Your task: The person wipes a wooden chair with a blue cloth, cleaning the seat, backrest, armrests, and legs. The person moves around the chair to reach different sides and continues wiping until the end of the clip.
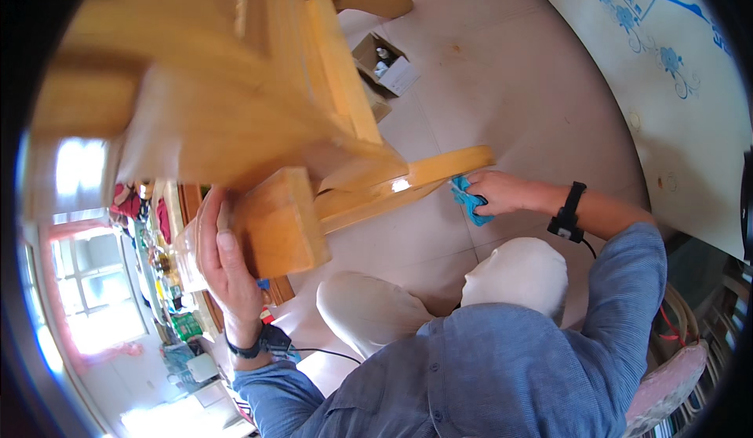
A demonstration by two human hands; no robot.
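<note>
A varnished wooden piece of furniture (329, 61), perhaps a chair, fills the upper left and is partly blurred. My left hand (226, 255) holds the outer side of its thick wooden block end (282, 226), with the thumb along the near face. In my right hand (497, 193) is a crumpled blue cloth (469, 200), close to the underside of the curved wooden rail (435, 167) near its rounded tip. Whether the cloth presses on the wood cannot be made out.
An open cardboard box (400, 76) holding a small bottle stands on the tiled floor beyond the furniture. A white surface with blue flower prints (682, 138) curves along the right. A cluttered shelf (159, 261) and a window (97, 288) are at left.
</note>
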